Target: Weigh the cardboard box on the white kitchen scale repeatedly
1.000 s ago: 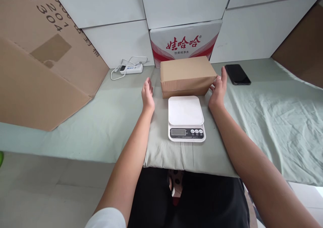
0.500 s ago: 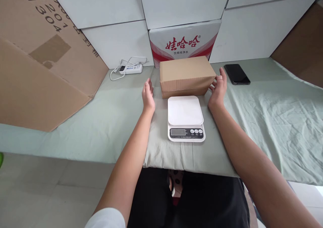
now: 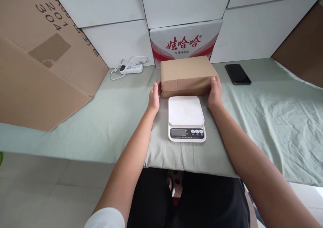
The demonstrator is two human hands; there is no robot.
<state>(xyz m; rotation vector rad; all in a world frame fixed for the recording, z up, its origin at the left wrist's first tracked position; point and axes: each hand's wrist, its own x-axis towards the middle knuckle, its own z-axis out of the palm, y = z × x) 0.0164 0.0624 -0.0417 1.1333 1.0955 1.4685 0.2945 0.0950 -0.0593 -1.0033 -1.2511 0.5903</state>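
A closed brown cardboard box point(image 3: 188, 68) rests on the green cloth between my two hands. My left hand point(image 3: 154, 97) is at its left side, thumb up and fingertips against the side, partly hidden by the box. On the other side, my right hand point(image 3: 215, 92) grips the right end, its thumb on the front corner and the fingers along the side. Directly in front of the box lies a white kitchen scale point(image 3: 186, 110) with a bare platform, a blank display and several round buttons. It lies between my wrists, touched by neither hand.
A white power strip point(image 3: 132, 68) with a cable lies at back left, and a black phone point(image 3: 238, 74) at right. Behind stands a red-and-white carton point(image 3: 185, 41) among white boxes. A large cardboard carton point(image 3: 45, 86) borders the left; the green cloth point(image 3: 106, 130) covers the table.
Both hands have moved inward to the sides of the cardboard box. The right thumb has come onto its front corner. The box and the scale stay in place.
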